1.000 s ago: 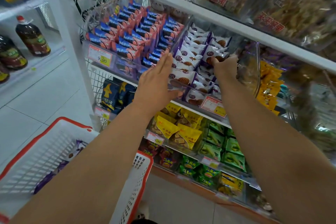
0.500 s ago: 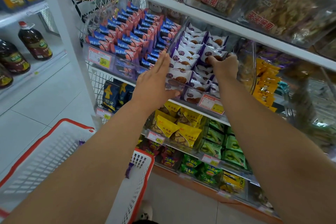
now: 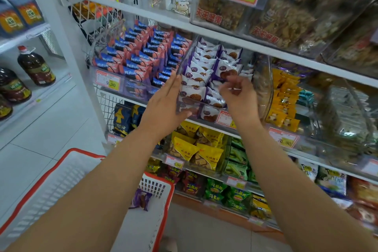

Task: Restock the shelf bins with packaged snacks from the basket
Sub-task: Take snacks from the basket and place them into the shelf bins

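Note:
A clear shelf bin (image 3: 185, 108) holds several white-and-purple cookie packets (image 3: 201, 72) in rows. My left hand (image 3: 165, 102) lies flat with straight fingers against the bin's left wall. My right hand (image 3: 238, 94) hovers in front of the packets, blurred, fingers loosely curled, holding nothing I can see. A white basket with a red rim (image 3: 157, 194) stands low at the left, with one purple snack packet (image 3: 141, 200) inside.
Left of that bin stands a bin of blue-and-orange packets (image 3: 139, 57). A bin of yellow packets (image 3: 283, 96) is to the right. Lower shelves carry yellow and green snack bags (image 3: 196, 149). Oil bottles (image 3: 35, 65) line a shelf at far left. White tiled floor (image 3: 41, 129) lies below.
My right hand has pulled back out of the cookie bin and let go of the packet it was on. My left hand stays against the bin's left side. The view has shifted closer.

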### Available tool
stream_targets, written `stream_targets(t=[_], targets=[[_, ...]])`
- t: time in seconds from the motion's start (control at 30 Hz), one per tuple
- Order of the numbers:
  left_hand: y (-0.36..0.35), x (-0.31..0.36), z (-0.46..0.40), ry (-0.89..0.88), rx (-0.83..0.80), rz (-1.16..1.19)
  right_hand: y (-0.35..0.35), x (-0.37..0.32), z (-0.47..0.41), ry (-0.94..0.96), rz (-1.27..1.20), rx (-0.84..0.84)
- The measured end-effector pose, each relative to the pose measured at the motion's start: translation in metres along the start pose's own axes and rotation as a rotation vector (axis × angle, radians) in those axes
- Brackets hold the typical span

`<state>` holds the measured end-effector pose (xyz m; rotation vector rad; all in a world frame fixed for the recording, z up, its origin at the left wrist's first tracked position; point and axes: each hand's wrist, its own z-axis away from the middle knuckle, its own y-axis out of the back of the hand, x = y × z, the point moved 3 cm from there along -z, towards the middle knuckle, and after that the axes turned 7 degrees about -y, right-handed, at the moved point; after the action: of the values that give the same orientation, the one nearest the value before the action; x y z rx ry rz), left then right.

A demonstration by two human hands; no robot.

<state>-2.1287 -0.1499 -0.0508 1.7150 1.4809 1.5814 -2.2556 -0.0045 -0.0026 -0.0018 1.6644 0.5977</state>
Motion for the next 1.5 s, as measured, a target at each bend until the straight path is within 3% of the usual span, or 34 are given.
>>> stream_targets(t=[0.1,0.2,0.47,0.6,0.73,0.9,1.1,1.3,1.4,1.5], targets=[[0.000,-0.008,0.035,-0.062,0.172,0.022,-0.022,0.001,0.043,0.023,-0.102,-0.125],[-0.002,-0.030,0.081,0.067,0.234,0.163,-0.060,0.015,0.086,-0.006,-0.143,-0.292],[0.001,-0.157,0.227,0.584,0.084,0.233,-0.199,0.118,0.198,-0.257,0.129,-0.813],[0.006,-0.214,0.293,0.714,-0.041,0.213,-0.272,0.181,0.248,-0.433,0.348,-1.064],[-0.003,-0.244,0.331,0.740,-0.171,0.209,-0.329,0.230,0.281,-0.645,0.408,-1.184],[-0.011,-0.282,0.371,0.734,-0.213,0.216,-0.403,0.261,0.301,-1.066,0.177,-0.986],[-0.016,-0.308,0.386,0.780,-0.150,0.240,-0.449,0.288,0.293,-1.068,0.065,-0.811],[-0.010,-0.305,0.383,0.785,-0.165,0.275,-0.437,0.287,0.285,-1.071,0.032,-0.648],[-0.002,-0.294,0.372,0.771,-0.197,0.307,-0.409,0.256,0.286,-1.203,-0.281,-0.587],[0.004,-0.276,0.352,0.760,-0.270,0.452,-0.369,0.203,0.289,-1.268,-0.600,-0.694]])
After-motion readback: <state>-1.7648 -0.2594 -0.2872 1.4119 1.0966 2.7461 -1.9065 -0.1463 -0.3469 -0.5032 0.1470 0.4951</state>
